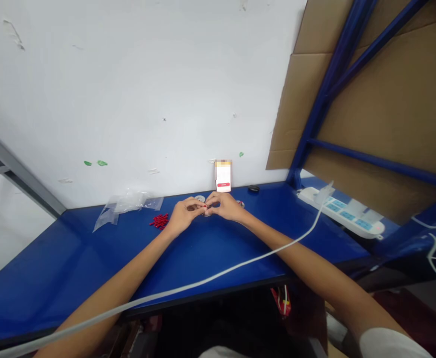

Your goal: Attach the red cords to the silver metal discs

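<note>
White cable across table edge; left hand, right hand, fingers pinched on tiny part

small part: too tiny to identify | phone screen top: blurred | white cable: cut by lower-left edge

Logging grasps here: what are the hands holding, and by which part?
The left hand and right hand pinch a tiny red-tipped piece between them; which part cannot be told.
</note>
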`<action>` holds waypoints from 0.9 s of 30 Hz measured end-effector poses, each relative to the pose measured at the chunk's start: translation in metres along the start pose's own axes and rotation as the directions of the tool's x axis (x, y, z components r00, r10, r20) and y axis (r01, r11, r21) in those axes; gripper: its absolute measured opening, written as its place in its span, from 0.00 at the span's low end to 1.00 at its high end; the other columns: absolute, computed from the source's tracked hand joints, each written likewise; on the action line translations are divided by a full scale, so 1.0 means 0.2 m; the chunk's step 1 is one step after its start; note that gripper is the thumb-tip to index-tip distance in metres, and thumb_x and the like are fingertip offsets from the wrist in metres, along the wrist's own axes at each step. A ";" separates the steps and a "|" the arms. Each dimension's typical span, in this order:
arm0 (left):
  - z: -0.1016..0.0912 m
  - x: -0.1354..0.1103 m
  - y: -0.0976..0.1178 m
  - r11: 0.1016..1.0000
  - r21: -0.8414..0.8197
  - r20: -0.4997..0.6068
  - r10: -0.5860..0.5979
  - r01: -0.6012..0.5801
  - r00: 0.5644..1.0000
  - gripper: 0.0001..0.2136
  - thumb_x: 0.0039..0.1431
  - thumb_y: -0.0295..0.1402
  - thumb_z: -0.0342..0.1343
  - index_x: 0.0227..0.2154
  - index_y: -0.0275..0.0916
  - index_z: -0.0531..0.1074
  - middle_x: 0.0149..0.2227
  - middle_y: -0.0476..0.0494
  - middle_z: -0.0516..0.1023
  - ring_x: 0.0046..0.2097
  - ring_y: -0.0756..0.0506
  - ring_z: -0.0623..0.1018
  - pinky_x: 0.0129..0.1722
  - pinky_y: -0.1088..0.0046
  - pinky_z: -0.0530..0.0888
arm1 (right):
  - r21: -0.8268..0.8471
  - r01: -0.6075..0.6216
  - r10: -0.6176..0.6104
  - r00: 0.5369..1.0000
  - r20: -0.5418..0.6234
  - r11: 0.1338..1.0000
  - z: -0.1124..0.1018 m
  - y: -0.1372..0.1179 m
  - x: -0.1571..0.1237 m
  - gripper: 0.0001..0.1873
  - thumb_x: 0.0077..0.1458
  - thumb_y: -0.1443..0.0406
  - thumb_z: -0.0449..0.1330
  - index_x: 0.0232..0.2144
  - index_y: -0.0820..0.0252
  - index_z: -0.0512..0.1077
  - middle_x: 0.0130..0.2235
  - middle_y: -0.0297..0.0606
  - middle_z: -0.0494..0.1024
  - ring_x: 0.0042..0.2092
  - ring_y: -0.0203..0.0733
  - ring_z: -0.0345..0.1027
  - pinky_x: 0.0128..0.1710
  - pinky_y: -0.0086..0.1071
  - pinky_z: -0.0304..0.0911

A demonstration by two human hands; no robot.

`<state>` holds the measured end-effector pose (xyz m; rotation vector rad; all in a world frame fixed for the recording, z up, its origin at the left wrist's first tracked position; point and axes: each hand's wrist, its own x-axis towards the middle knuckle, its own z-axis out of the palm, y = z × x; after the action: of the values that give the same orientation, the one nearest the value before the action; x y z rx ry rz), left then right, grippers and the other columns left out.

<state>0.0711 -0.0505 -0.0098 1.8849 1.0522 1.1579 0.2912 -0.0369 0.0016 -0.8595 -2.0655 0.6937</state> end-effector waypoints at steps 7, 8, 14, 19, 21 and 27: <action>-0.03 0.01 0.05 0.990 -0.121 -0.031 -0.071 0.067 0.997 0.18 0.59 0.49 0.69 0.42 0.39 0.85 0.39 0.41 0.86 0.37 0.44 0.80 0.41 0.66 0.77 | -0.194 0.045 -0.066 0.992 -0.104 0.980 -0.17 0.07 0.03 0.04 0.57 0.69 0.73 0.34 0.54 0.88 0.43 0.39 0.85 0.45 0.44 0.79 0.48 0.36 0.70; -0.05 0.02 0.06 0.994 -0.089 -0.049 -0.062 0.058 0.997 0.18 0.60 0.48 0.68 0.43 0.39 0.84 0.39 0.42 0.85 0.37 0.44 0.80 0.41 0.67 0.76 | -0.229 0.013 -0.043 0.991 -0.125 0.973 -0.22 0.10 0.03 0.04 0.57 0.69 0.73 0.35 0.55 0.88 0.44 0.40 0.85 0.45 0.44 0.79 0.48 0.36 0.70; -0.11 0.03 0.04 0.987 0.158 -0.077 0.018 -0.006 0.997 0.13 0.66 0.42 0.61 0.44 0.40 0.83 0.35 0.45 0.84 0.36 0.44 0.80 0.40 0.68 0.74 | -0.324 -0.191 0.183 0.982 -0.055 0.927 -0.44 0.32 0.01 0.03 0.57 0.66 0.71 0.34 0.56 0.88 0.41 0.37 0.88 0.43 0.45 0.81 0.43 0.32 0.69; -0.11 0.03 0.04 0.955 0.292 -0.037 0.070 -0.056 0.997 0.12 0.66 0.41 0.58 0.42 0.41 0.83 0.37 0.44 0.85 0.38 0.43 0.81 0.42 0.67 0.75 | -0.410 -0.239 0.275 0.961 0.030 0.880 -0.45 0.38 -0.01 0.04 0.56 0.67 0.71 0.34 0.56 0.87 0.37 0.37 0.88 0.39 0.43 0.81 0.40 0.30 0.69; -0.15 0.05 0.04 0.944 0.322 -0.033 0.080 -0.066 0.996 0.12 0.66 0.41 0.58 0.42 0.41 0.82 0.36 0.45 0.85 0.38 0.43 0.81 0.41 0.67 0.75 | -0.400 -0.239 0.291 0.954 0.074 0.885 -0.44 0.38 -0.01 0.05 0.57 0.66 0.70 0.36 0.55 0.87 0.37 0.37 0.88 0.38 0.43 0.81 0.39 0.30 0.69; -0.37 0.12 0.07 0.861 0.508 -0.176 0.086 0.015 0.981 0.13 0.65 0.38 0.55 0.42 0.40 0.83 0.34 0.45 0.84 0.37 0.43 0.81 0.40 0.69 0.73 | -0.338 -0.172 0.243 0.953 0.182 0.925 -0.44 0.33 -0.01 0.06 0.58 0.65 0.71 0.39 0.54 0.87 0.41 0.37 0.88 0.41 0.44 0.81 0.41 0.31 0.70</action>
<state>0.0139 -0.0258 0.0378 2.2275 1.5601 1.1815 0.3874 0.0182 0.0020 -1.2496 -2.3496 0.5961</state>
